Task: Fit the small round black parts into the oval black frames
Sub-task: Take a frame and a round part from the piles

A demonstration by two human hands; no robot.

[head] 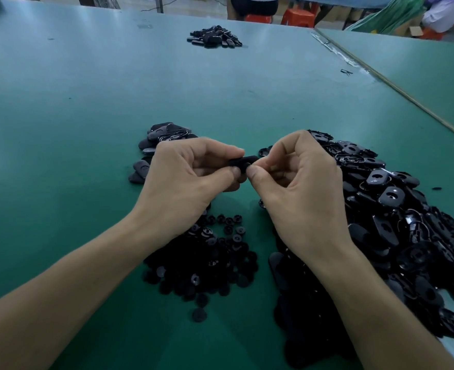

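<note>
Black oval frame (244, 159), long axis horizontal, held clear of the desk (86, 116) between both grips: left grip (188, 180) pinches its left end; right grip (298, 182) pinches its right end, likely seating a round part hidden within the pinch.

Two hands (183, 180) (298, 190), one held frame (243, 160), four heaps (215, 37) (153, 145) (207, 265) (386, 225) of black parts.

Dim, bluish light; pale glare streaks the far green table (92, 36); wide-angle bending at edges; near black piles lose detail.
</note>
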